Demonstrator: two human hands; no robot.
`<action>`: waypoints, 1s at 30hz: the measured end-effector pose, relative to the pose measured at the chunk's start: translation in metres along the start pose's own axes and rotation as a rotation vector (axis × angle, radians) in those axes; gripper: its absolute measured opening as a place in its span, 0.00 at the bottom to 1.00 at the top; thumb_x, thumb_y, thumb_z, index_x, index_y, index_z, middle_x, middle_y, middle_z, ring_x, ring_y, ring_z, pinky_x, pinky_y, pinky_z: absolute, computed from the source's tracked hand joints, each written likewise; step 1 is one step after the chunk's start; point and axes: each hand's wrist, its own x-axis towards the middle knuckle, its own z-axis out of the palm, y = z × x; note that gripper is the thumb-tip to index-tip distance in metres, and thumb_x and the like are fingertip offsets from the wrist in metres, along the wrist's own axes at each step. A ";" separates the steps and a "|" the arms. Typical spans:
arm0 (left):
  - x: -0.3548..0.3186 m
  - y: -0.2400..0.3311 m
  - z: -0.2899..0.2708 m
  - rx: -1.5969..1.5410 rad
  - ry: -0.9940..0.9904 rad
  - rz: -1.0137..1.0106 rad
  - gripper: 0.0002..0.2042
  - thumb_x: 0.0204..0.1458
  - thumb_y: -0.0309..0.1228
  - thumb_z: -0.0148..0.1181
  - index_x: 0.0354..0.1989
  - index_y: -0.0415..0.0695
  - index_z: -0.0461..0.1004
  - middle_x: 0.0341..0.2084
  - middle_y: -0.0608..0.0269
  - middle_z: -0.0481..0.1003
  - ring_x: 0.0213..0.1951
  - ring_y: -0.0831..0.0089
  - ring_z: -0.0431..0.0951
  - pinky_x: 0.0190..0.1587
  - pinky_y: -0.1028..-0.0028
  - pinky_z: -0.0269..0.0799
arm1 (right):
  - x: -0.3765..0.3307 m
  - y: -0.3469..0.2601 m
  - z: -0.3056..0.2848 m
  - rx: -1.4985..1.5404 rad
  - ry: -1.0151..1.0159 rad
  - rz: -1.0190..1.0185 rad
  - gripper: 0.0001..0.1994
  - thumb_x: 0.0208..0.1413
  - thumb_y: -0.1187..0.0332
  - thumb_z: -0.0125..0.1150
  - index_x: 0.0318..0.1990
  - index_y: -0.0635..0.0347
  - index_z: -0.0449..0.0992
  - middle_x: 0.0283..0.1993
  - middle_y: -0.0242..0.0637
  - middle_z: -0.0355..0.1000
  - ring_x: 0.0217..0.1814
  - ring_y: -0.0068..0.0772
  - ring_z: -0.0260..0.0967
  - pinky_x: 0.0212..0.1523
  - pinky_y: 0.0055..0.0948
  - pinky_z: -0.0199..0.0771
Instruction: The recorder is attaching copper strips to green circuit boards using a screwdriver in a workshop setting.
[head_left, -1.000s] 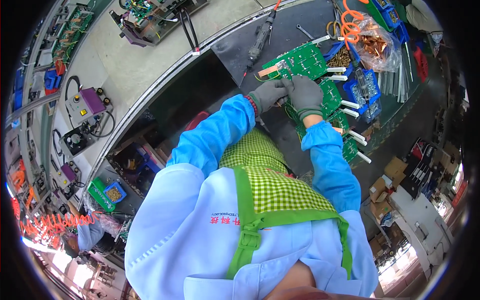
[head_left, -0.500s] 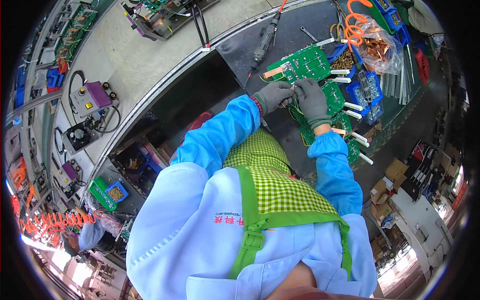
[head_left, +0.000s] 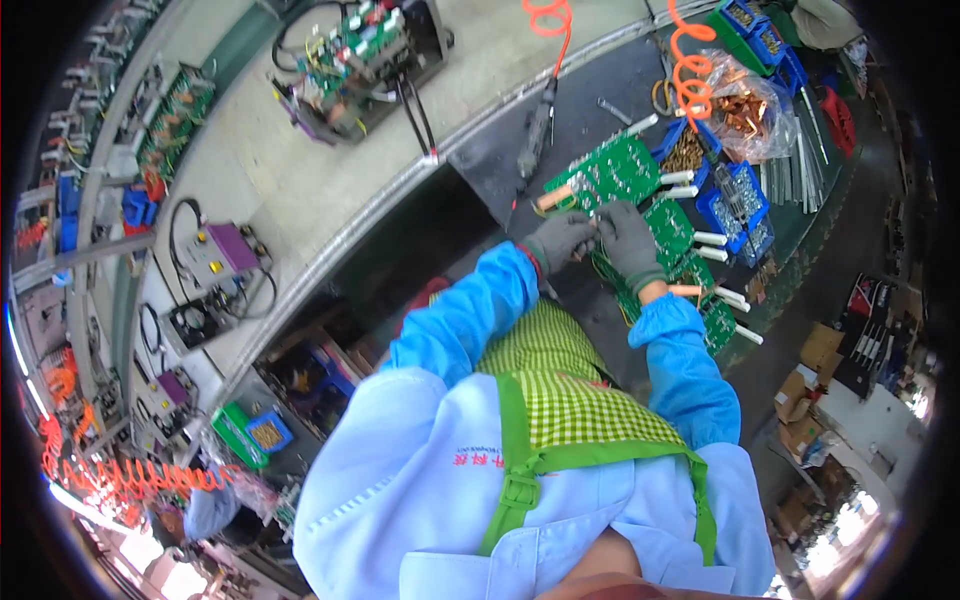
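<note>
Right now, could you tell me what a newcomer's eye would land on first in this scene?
Most striking are the two grey-gloved hands, the left hand and right hand, meeting over a green circuit board on the dark work mat at upper centre. Just right of them sit blue bins of small parts, with an orange coiled hose hanging above. Lower down, the person's green checked apron over a light blue coat fills the foreground.

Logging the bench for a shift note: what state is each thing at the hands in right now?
Left gloved hand: fingers curled, grip at the board's edge.
Right gloved hand: resting on the board.
Green printed circuit board: lying flat.
Clear plastic bag of copper parts: open.
Blue parts bins: filled.
</note>
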 end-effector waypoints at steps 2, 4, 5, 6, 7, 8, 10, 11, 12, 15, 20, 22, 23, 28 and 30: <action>-0.005 -0.001 0.007 -0.384 0.108 -0.347 0.06 0.55 0.27 0.52 0.35 0.37 0.71 0.23 0.65 0.71 0.20 0.85 0.68 0.20 0.85 0.64 | -0.003 -0.005 -0.001 0.006 -0.076 0.035 0.08 0.51 0.68 0.55 0.38 0.56 0.70 0.39 0.44 0.67 0.41 0.50 0.67 0.39 0.43 0.69; -0.003 0.007 0.012 -0.395 0.135 -0.352 0.06 0.55 0.27 0.52 0.35 0.37 0.71 0.23 0.65 0.71 0.20 0.85 0.68 0.19 0.85 0.64 | -0.004 -0.008 -0.008 -0.009 -0.075 0.050 0.08 0.51 0.67 0.55 0.38 0.56 0.70 0.40 0.44 0.67 0.41 0.50 0.67 0.39 0.43 0.69; -0.004 0.007 0.015 -0.428 0.167 -0.363 0.05 0.55 0.26 0.52 0.36 0.37 0.71 0.24 0.65 0.71 0.20 0.85 0.68 0.19 0.86 0.63 | -0.005 -0.009 -0.008 -0.028 -0.096 0.070 0.08 0.52 0.67 0.55 0.39 0.56 0.70 0.40 0.45 0.66 0.41 0.50 0.67 0.39 0.43 0.69; -0.004 0.007 0.017 -0.485 0.137 -0.373 0.05 0.55 0.27 0.52 0.37 0.38 0.71 0.24 0.66 0.71 0.20 0.85 0.68 0.19 0.86 0.63 | -0.003 -0.011 -0.007 -0.022 -0.090 0.071 0.08 0.52 0.67 0.55 0.39 0.56 0.70 0.40 0.45 0.66 0.41 0.50 0.67 0.39 0.43 0.69; -0.003 0.007 0.013 -0.479 0.137 -0.375 0.05 0.55 0.27 0.52 0.37 0.38 0.71 0.24 0.66 0.71 0.20 0.85 0.68 0.19 0.86 0.63 | -0.001 -0.013 -0.005 -0.092 -0.077 0.102 0.08 0.52 0.65 0.55 0.38 0.56 0.70 0.39 0.44 0.67 0.39 0.50 0.68 0.38 0.43 0.70; -0.002 0.010 0.011 -0.467 0.139 -0.354 0.05 0.55 0.27 0.52 0.36 0.38 0.71 0.23 0.66 0.71 0.20 0.85 0.67 0.20 0.86 0.63 | 0.001 -0.015 -0.004 -0.162 -0.071 0.130 0.09 0.52 0.63 0.55 0.37 0.56 0.70 0.39 0.44 0.67 0.37 0.50 0.69 0.36 0.44 0.70; -0.003 0.012 0.011 -0.456 0.143 -0.336 0.05 0.55 0.27 0.52 0.36 0.39 0.71 0.23 0.67 0.71 0.20 0.86 0.67 0.20 0.86 0.63 | 0.001 -0.021 0.002 -0.336 -0.060 0.156 0.11 0.52 0.58 0.56 0.35 0.56 0.69 0.36 0.43 0.68 0.33 0.48 0.71 0.32 0.43 0.72; -0.003 0.012 0.012 -0.436 0.131 -0.325 0.05 0.55 0.26 0.51 0.36 0.39 0.71 0.23 0.68 0.70 0.20 0.86 0.67 0.20 0.86 0.63 | 0.001 -0.022 0.002 -0.334 -0.063 0.156 0.11 0.52 0.58 0.56 0.35 0.56 0.69 0.36 0.43 0.68 0.33 0.48 0.71 0.32 0.43 0.72; -0.003 0.011 0.013 -0.416 0.118 -0.314 0.04 0.55 0.26 0.51 0.35 0.40 0.71 0.23 0.68 0.70 0.20 0.86 0.67 0.20 0.86 0.62 | 0.003 -0.022 0.001 -0.365 -0.057 0.148 0.12 0.52 0.58 0.56 0.35 0.55 0.70 0.35 0.43 0.68 0.33 0.48 0.71 0.32 0.43 0.72; 0.004 0.010 0.014 -0.432 0.070 -0.251 0.05 0.55 0.26 0.50 0.36 0.41 0.72 0.24 0.69 0.70 0.20 0.86 0.67 0.21 0.86 0.62 | 0.013 -0.017 -0.009 -0.419 -0.085 0.146 0.14 0.53 0.54 0.54 0.36 0.55 0.72 0.34 0.42 0.69 0.34 0.46 0.71 0.31 0.42 0.72; -0.006 0.000 0.009 -0.444 0.103 -0.281 0.08 0.54 0.26 0.51 0.40 0.40 0.73 0.27 0.68 0.72 0.20 0.85 0.67 0.21 0.85 0.61 | 0.022 -0.026 -0.010 -0.392 -0.306 0.291 0.19 0.54 0.49 0.51 0.37 0.55 0.73 0.38 0.44 0.71 0.38 0.48 0.71 0.34 0.43 0.71; -0.006 0.002 0.014 -0.422 0.112 -0.281 0.08 0.54 0.26 0.50 0.39 0.39 0.73 0.26 0.67 0.72 0.20 0.85 0.67 0.21 0.84 0.61 | 0.021 -0.032 -0.025 -0.213 -0.377 0.379 0.17 0.54 0.51 0.52 0.37 0.56 0.71 0.40 0.45 0.70 0.39 0.52 0.70 0.36 0.44 0.70; -0.005 0.005 0.020 -0.408 0.094 -0.276 0.07 0.54 0.26 0.50 0.38 0.39 0.73 0.26 0.67 0.72 0.20 0.84 0.67 0.21 0.84 0.61 | 0.016 -0.025 -0.025 -0.212 -0.384 0.387 0.17 0.54 0.51 0.52 0.37 0.56 0.71 0.40 0.45 0.70 0.39 0.52 0.70 0.36 0.44 0.70; -0.001 -0.001 0.016 -0.350 0.078 -0.336 0.07 0.56 0.27 0.50 0.36 0.39 0.72 0.23 0.66 0.71 0.19 0.85 0.67 0.20 0.85 0.62 | 0.002 -0.010 -0.004 -0.246 -0.225 0.225 0.12 0.55 0.57 0.52 0.38 0.55 0.68 0.41 0.45 0.68 0.37 0.52 0.71 0.36 0.47 0.71; 0.002 -0.002 0.025 -0.399 0.094 -0.336 0.07 0.55 0.27 0.50 0.37 0.39 0.73 0.23 0.66 0.71 0.19 0.85 0.67 0.20 0.85 0.62 | -0.001 -0.010 0.001 -0.378 -0.200 0.283 0.14 0.54 0.54 0.52 0.39 0.55 0.68 0.39 0.44 0.69 0.34 0.52 0.71 0.32 0.47 0.71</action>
